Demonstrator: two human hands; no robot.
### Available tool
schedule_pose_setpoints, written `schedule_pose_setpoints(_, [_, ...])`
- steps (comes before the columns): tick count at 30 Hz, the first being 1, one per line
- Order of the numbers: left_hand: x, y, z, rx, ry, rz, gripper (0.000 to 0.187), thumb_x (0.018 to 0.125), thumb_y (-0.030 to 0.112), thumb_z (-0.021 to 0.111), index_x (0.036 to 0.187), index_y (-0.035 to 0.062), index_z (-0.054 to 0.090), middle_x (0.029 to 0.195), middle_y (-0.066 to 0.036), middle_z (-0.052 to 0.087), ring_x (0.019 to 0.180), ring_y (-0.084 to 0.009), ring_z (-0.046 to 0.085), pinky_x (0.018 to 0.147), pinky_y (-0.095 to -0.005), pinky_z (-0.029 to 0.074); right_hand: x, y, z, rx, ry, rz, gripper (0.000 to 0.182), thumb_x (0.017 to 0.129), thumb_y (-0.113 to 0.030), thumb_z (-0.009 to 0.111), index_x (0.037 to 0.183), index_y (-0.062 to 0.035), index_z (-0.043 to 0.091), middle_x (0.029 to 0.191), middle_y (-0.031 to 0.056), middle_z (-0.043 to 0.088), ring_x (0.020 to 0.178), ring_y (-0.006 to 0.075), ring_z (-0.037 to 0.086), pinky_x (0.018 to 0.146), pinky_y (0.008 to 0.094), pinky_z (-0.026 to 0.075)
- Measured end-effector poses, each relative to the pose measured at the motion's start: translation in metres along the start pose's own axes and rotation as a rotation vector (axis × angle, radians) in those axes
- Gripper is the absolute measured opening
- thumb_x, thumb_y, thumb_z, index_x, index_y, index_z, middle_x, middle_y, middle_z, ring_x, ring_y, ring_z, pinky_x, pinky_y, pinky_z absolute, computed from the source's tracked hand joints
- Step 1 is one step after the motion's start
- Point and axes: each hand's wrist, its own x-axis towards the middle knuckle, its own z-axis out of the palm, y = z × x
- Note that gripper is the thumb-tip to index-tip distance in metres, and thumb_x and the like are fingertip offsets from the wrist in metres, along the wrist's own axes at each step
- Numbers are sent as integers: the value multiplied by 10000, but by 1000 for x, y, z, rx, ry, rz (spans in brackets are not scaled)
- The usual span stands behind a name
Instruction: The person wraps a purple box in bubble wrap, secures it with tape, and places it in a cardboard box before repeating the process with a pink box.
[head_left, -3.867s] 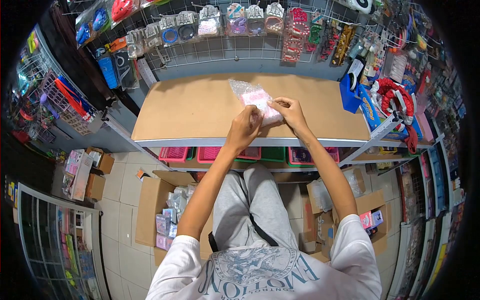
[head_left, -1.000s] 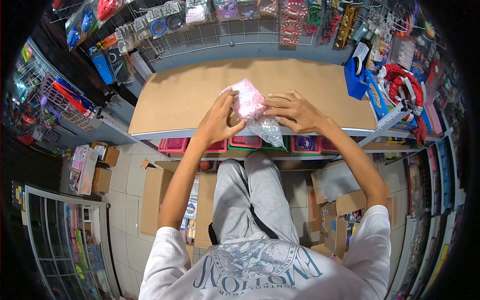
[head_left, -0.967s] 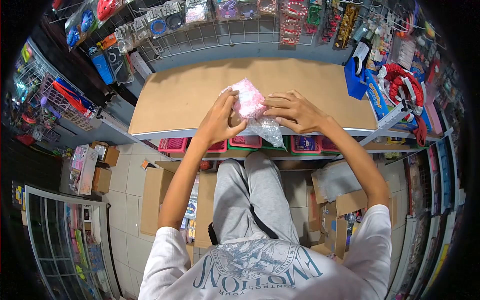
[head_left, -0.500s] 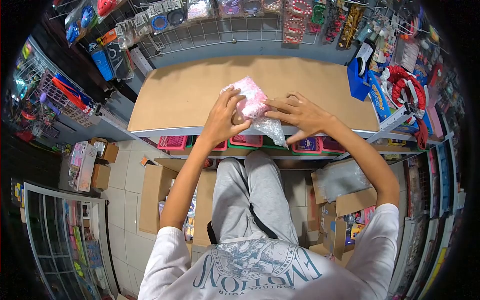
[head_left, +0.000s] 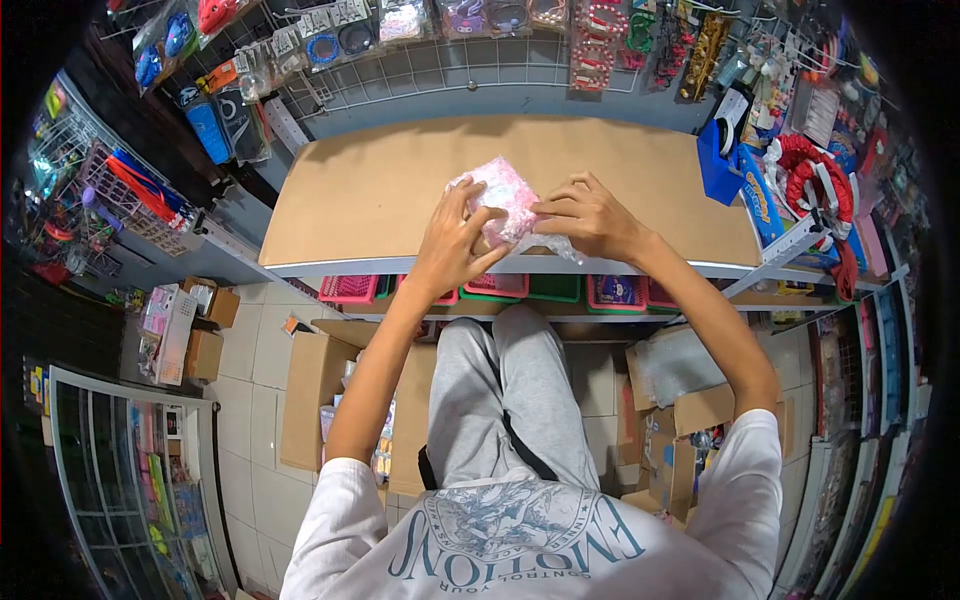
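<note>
A pink and white package [head_left: 512, 196] in clear plastic is held above the front part of the brown-covered shelf [head_left: 370, 190]. My left hand [head_left: 455, 240] grips its left side, with the fingers and thumb on its face and lower edge. At its right side my right hand [head_left: 588, 218] has its fingers bent and closed on the clear plastic wrapping [head_left: 560, 245], which hangs loosely below the package. What the right fingertips pinch is partly hidden.
Bagged accessories [head_left: 598, 45] hang on a wire rack behind the shelf. A blue holder [head_left: 722, 165] stands at its right end. Pink baskets [head_left: 348, 288] sit underneath. Open cardboard boxes [head_left: 305, 400] are beside my legs, and a glass-fronted case [head_left: 95, 470] stands at left.
My right hand has closed its fingers, with the thumb drawn in towards the package. The loose plastic has shifted up and right, and my left thumb now lies on the package's face.
</note>
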Motion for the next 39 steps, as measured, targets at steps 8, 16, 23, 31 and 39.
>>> schedule_pose_setpoints(8, [-1,-1,-3,12,-26,24,474,800,360,816,1168,103,665,1431,-247,477,1398,-495,395,1127,-561,381,11,16,0,255,-57,137,330,730,-129,806,1050,-158,733,1065,-2,729,1008,198,656,1005,416,405])
schedule_pose_setpoints(16, [3,8,2,56,27,13,561,796,536,793,1104,77,699,1394,-321,480,1378,-539,393,1165,-617,309,23,5,-3,245,0,176,314,771,-152,793,1080,-126,746,1090,2,749,1063,194,663,1004,420,401])
schedule_pose_setpoints(23, [-4,-2,22,88,41,-12,461,845,347,784,1170,51,645,1412,-313,465,1399,-553,353,1174,-616,300,10,16,26,459,22,399,227,805,-187,803,1012,-96,783,1026,49,766,986,232,684,927,380,451])
schedule_pose_setpoints(31, [-1,7,20,30,102,-69,612,887,331,758,1328,-15,513,1394,-274,488,1401,-494,394,1180,-593,304,30,-4,13,847,-18,940,295,825,-225,853,1016,-17,766,905,82,723,869,132,640,743,317,515])
schedule_pose_setpoints(39, [4,18,32,73,211,-152,466,903,305,729,1180,-52,616,1326,-252,557,1375,-480,436,1161,-584,341,29,1,36,811,207,703,288,815,-159,859,1010,19,742,1046,13,605,901,111,576,771,258,469])
